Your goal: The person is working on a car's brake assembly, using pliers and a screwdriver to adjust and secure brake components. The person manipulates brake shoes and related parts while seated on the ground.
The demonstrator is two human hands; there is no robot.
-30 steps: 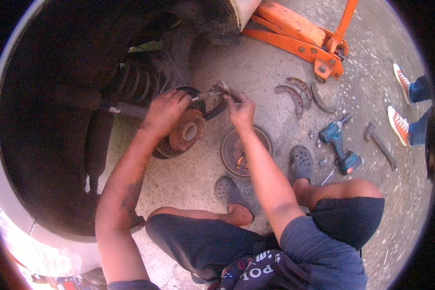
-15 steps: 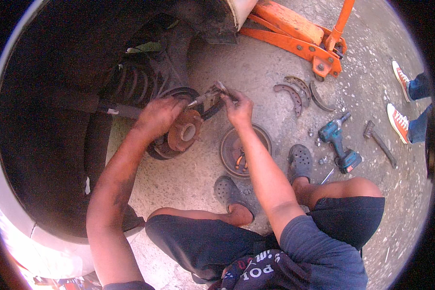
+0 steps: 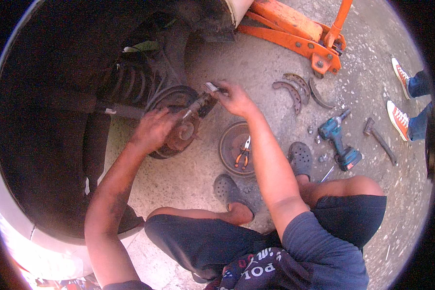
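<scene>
Both arms reach forward, left hand (image 3: 152, 129) curled, right hand (image 3: 234, 99) pinching.

In the upper right of the frame stands an orange floor jack (image 3: 295, 29). Rust-brown covers the wheel hub (image 3: 181, 135) at centre. The pliers (image 3: 243, 153) in the grey drum (image 3: 227, 145) have orange handles. A teal-and-black drill (image 3: 338, 140) lies right of centre. Red, white-soled sneakers (image 3: 399, 118) show at the right edge.
</scene>
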